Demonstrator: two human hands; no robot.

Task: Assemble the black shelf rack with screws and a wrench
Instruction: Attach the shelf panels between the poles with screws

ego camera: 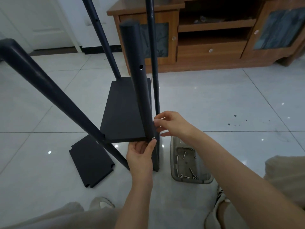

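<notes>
Pinching the near corner of the mounted shelf (125, 103), the left hand (141, 156) has its fingers curled under the board and its thumb up against the front pole (140, 83), right beside a small silver screw head (153, 138) at the joint. This probably keeps the board's notch lined up with the pole's hole while the screw goes in. The right hand (173, 124) bunches its fingertips against the same pole just above. I cannot tell whether they pinch something small or only steady the pole, and no wrench is clearly visible. The half-built rack (115, 126) stands upright on the tiled floor (231, 96) straight ahead, close between the knees, so both hands can reach the joint. Four poles show in all: the front one, a thick one leaning at the left (49, 90), one behind (102, 35) and a thin one at the right (153, 47). There are two boards, one mounted and one spare board (90, 162) lying flat on the floor to the left. One clear tray (172, 162) sits just right of the rack, within easy reach, holding loose screws (191, 171), too scattered to count exactly.
</notes>
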